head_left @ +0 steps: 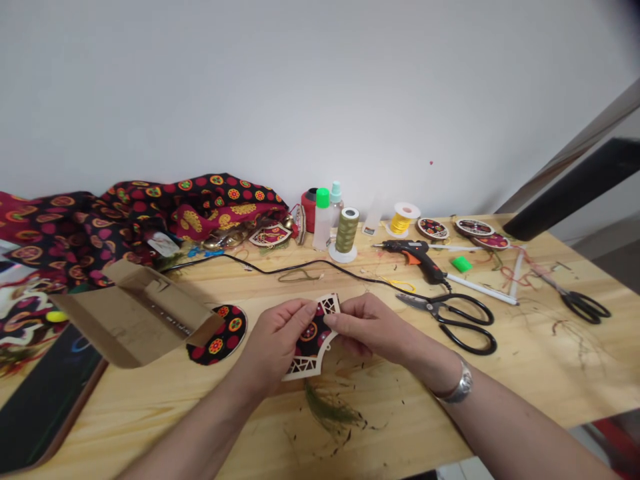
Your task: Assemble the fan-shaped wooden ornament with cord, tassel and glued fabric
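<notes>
Over wooden table (145, 407), between front and back edges: grasping a patterned cutout panel (311, 339) with left hand (276, 339) and right hand (374, 325), scissors (571, 296) near right edge.

1. A patterned cloth (220, 193) lies bunched along the wall (310, 100) at the left.
2. An open cardboard box (130, 327) sits in front of it.
3. A green-capped bottle (323, 223) stands upright beside a spool of olive thread (346, 233).
4. Farther right is a spool of yellow thread (400, 223).
5. A glue gun (415, 253) lies with its nozzle pointing left, near a small green block (461, 264).
6. Black-handled scissors (436, 308) lie nearer the front; a second pair (583, 303) rests at the right.
7. A black tube (575, 190) slants at the far right.
</notes>
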The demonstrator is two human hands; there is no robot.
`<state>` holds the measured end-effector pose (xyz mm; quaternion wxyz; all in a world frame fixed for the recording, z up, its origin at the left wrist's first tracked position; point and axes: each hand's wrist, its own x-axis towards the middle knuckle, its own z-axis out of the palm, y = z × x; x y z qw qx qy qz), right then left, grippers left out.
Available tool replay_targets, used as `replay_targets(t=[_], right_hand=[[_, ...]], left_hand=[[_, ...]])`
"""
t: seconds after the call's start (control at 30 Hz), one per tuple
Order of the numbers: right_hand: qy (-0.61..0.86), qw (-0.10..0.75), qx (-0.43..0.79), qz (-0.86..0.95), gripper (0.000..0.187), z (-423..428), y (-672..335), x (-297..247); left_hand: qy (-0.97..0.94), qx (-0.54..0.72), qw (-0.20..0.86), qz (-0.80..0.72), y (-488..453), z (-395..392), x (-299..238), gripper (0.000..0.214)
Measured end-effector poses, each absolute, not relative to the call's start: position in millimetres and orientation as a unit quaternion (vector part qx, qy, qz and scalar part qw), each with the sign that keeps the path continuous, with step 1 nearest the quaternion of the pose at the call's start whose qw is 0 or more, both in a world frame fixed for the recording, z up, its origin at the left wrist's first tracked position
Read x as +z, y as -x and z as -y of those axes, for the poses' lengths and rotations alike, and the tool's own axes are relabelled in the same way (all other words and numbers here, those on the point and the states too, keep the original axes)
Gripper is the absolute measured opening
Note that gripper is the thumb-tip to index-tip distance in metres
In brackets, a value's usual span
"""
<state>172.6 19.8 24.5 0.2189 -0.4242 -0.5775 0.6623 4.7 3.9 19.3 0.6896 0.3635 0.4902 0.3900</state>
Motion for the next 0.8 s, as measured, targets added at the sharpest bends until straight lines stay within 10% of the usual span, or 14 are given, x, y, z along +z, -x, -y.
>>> replay_targets(t=[0.8], right_hand=[[0.468,0.278,0.619,0.566,0.037,-22.5,-171.1,30.0]], left_hand=[[-0.266,0.438,0.727,-0.457,-1.9,-9.7,21.3,0.040]])
